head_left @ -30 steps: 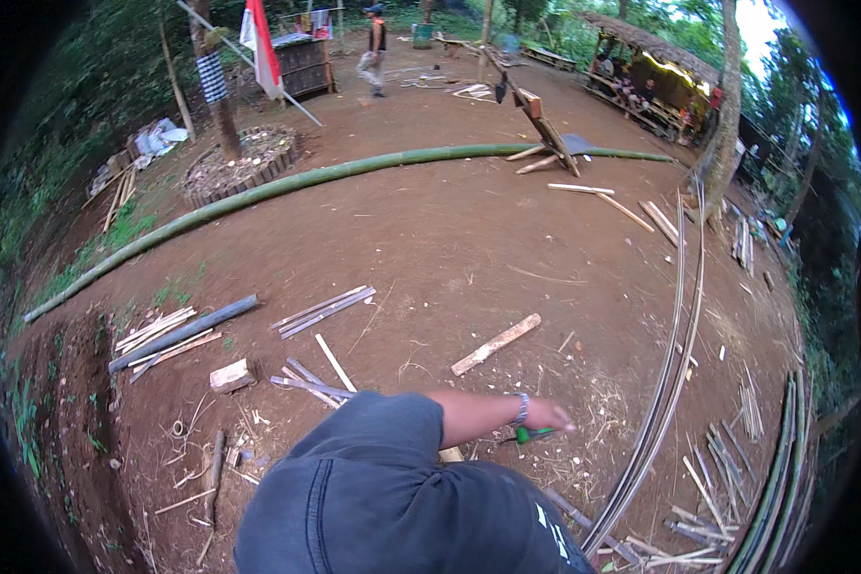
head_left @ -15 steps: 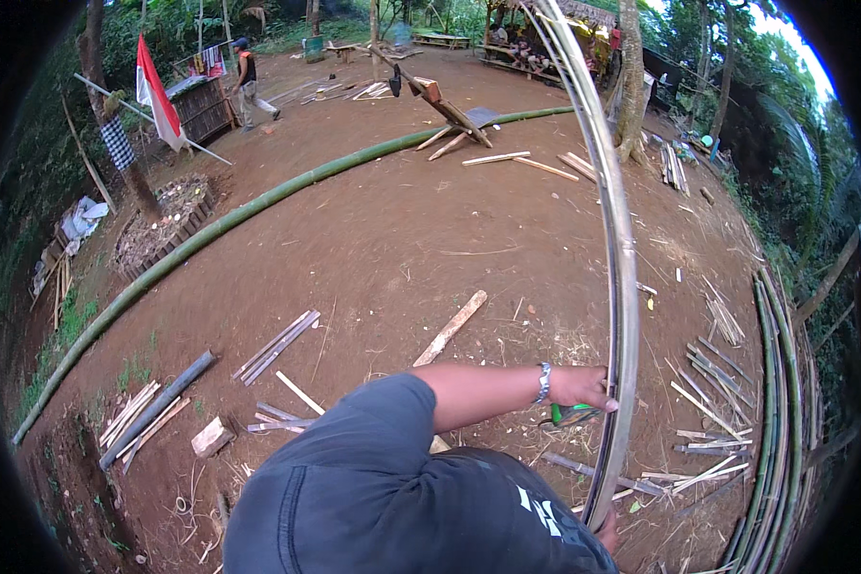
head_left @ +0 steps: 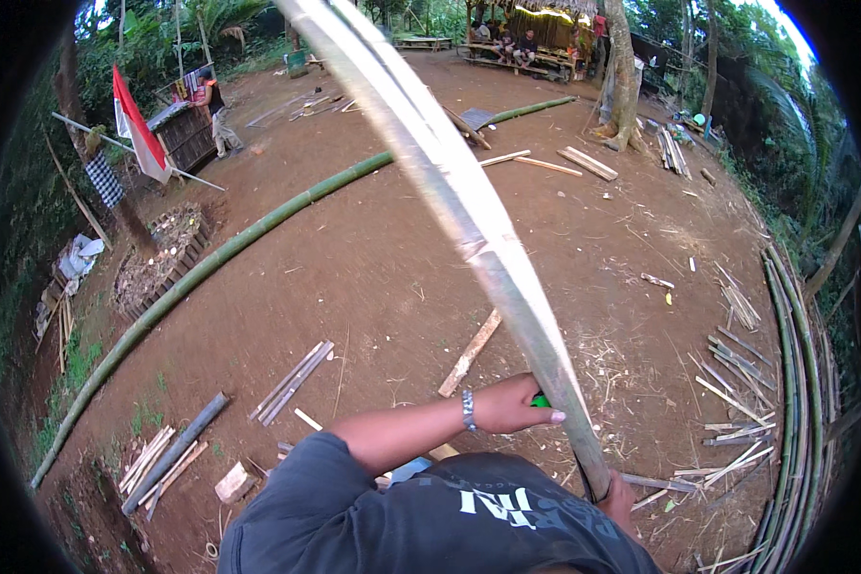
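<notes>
A long split bamboo pole (head_left: 507, 277) rises from beside my body and leans up to the left. It has a greenish-grey outer skin and bright, pale split edges. My right hand (head_left: 619, 502) is closed round its lower end, partly hidden behind it. Higher up, my left hand (head_left: 507, 404), with a metal watch (head_left: 468, 409) on the wrist, is curled round a bright green handle (head_left: 540, 400). The left thumb touches the bamboo's side. Whatever the handle belongs to is hidden by the hand and the pole.
A long green bamboo pole (head_left: 258, 226) lies across the dirt ahead. More poles (head_left: 796, 402) lie along the right edge. Split sticks (head_left: 737, 368) are scattered right and left. A tree (head_left: 624, 81), a red-and-white flag (head_left: 139, 124) and people (head_left: 524, 48) are farther off.
The bamboo pole's top has swung left and its pale split edges now show. My left hand has moved left and curled round the green handle. The view has shifted slightly.
</notes>
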`<action>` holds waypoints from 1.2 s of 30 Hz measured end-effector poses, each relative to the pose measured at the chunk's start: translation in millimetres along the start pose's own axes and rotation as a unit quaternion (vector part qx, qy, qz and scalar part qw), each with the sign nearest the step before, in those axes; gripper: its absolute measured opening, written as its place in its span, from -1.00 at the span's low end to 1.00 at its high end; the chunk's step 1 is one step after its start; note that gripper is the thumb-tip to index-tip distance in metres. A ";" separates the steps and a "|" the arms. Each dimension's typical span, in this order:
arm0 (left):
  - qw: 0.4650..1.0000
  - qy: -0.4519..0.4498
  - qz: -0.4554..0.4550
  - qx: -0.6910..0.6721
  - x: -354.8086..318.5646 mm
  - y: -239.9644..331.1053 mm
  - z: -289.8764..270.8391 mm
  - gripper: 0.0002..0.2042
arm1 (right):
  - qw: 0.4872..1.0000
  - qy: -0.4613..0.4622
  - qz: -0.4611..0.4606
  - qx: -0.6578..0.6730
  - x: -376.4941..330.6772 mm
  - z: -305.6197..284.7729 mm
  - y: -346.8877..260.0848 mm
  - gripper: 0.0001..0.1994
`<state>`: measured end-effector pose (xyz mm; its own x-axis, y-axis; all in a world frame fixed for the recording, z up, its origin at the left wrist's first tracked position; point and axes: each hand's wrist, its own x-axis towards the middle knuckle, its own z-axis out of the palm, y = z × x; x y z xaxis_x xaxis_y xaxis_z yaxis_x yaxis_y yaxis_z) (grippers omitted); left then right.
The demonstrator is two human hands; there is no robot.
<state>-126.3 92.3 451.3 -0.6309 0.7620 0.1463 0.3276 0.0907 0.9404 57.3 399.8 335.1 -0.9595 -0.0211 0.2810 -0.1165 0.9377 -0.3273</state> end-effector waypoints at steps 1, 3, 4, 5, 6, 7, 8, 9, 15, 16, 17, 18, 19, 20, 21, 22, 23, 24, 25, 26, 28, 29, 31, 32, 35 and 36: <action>0.999 0.015 -0.004 0.030 -14.1 -3.1 -22.1 -0.58 | 1.000 0.004 -0.023 -0.011 17.8 18.3 -9.7 -0.33; 0.999 0.026 -0.029 0.038 -45.4 -13.0 -70.7 -0.58 | 0.996 0.009 -0.088 0.033 58.4 61.8 -35.9 -0.33; 0.996 0.053 -0.024 0.066 -64.4 -19.1 -93.8 -0.58 | 0.991 0.013 -0.122 0.053 81.5 77.5 -54.3 -0.32; 0.992 0.079 -0.018 0.094 -82.1 -24.1 -119.9 -0.58 | 0.990 0.005 -0.131 0.050 103.7 91.9 -74.3 -0.33; 0.990 0.093 -0.030 0.098 -94.6 -26.3 -149.7 -0.59 | 0.990 -0.003 -0.136 0.047 128.3 105.6 -98.9 -0.33; 0.988 0.107 -0.052 0.100 -112.1 -22.8 -174.5 -0.59 | 0.988 -0.018 -0.142 0.051 147.6 118.6 -125.5 -0.34; 0.985 0.121 -0.074 0.102 -128.4 -20.9 -197.8 -0.60 | 0.984 -0.016 -0.169 0.058 172.0 128.6 -152.0 -0.34; 0.982 0.138 -0.082 0.095 -140.0 -27.0 -218.6 -0.60 | 0.980 -0.013 -0.191 0.060 198.6 137.1 -175.0 -0.35; 0.951 0.222 -0.076 0.200 -206.0 -32.6 -303.8 -0.61 | 0.962 -0.055 -0.199 0.176 316.3 182.1 -277.3 -0.40; 0.951 0.215 -0.092 0.202 -212.3 -31.2 -313.4 -0.60 | 0.961 -0.083 -0.175 0.199 332.4 183.6 -290.0 -0.41; 0.951 0.207 -0.108 0.203 -217.3 -31.0 -321.6 -0.60 | 0.955 -0.094 -0.188 0.211 348.6 187.6 -300.4 -0.43; 0.950 0.227 -0.089 0.194 -218.9 -34.2 -328.2 -0.59 | 0.949 -0.102 -0.203 0.220 367.1 192.4 -309.6 -0.45; 0.944 0.235 -0.088 0.215 -221.2 -35.8 -336.1 -0.58 | 0.942 -0.110 -0.218 0.229 383.3 198.2 -317.4 -0.48; 0.937 0.243 -0.087 0.235 -222.9 -37.1 -344.3 -0.57 | 0.940 -0.119 -0.264 0.183 398.5 210.4 -318.1 -0.52; 0.929 0.253 -0.084 0.257 -225.7 -40.4 -350.3 -0.56 | 0.934 -0.141 -0.275 0.180 414.1 218.1 -323.6 -0.56; 0.931 0.250 -0.113 0.241 -233.4 -54.7 -357.9 -0.59 | 0.928 -0.162 -0.286 0.177 430.7 225.3 -329.0 -0.60; 0.928 0.256 -0.116 0.246 -235.6 -60.6 -367.2 -0.58 | 0.921 -0.183 -0.296 0.174 446.4 232.3 -334.0 -0.64; 0.922 0.265 -0.121 0.254 -237.8 -66.9 -378.9 -0.58 | 0.916 -0.199 -0.301 0.174 463.0 242.6 -343.4 -0.64; 0.917 0.274 -0.126 0.262 -238.5 -73.1 -391.5 -0.57 | 0.911 -0.214 -0.306 0.174 480.2 253.1 -354.9 -0.65; 0.917 0.285 -0.137 0.241 -237.5 -76.4 -404.4 -0.56 | 0.906 -0.228 -0.310 0.174 498.6 263.8 -366.8 -0.66; 0.913 0.299 -0.158 0.228 -237.9 -91.0 -425.6 -0.56 | 0.882 -0.138 -0.384 0.234 533.5 291.8 -386.9 -0.62; 0.910 0.307 -0.168 0.222 -234.4 -97.7 -438.2 -0.56 | 0.864 -0.092 -0.419 0.264 553.0 306.6 -394.7 -0.60; 0.906 0.367 -0.137 0.161 -215.3 -105.3 -475.8 -0.63 | 0.861 -0.105 -0.420 0.266 596.9 340.5 -409.3 -0.60; 0.905 0.374 -0.137 0.151 -206.2 -110.9 -497.7 -0.65 | 0.860 -0.111 -0.421 0.266 618.9 356.7 -416.0 -0.60; 0.896 0.343 -0.127 0.252 -176.2 -132.5 -585.4 -0.69 | 0.859 -0.297 -0.352 0.225 700.7 406.7 -444.7 -0.60; 0.888 0.324 -0.127 0.302 -169.2 -138.3 -613.3 -0.70 | 0.856 -0.313 -0.348 0.221 727.1 424.6 -455.3 -0.62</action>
<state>-496.2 -442.4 484.7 -0.9462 0.1573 0.2827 0.3110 0.6830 0.6609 -696.3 -189.8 305.4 -0.5521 -0.8320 0.0542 -0.6688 0.4031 -0.6247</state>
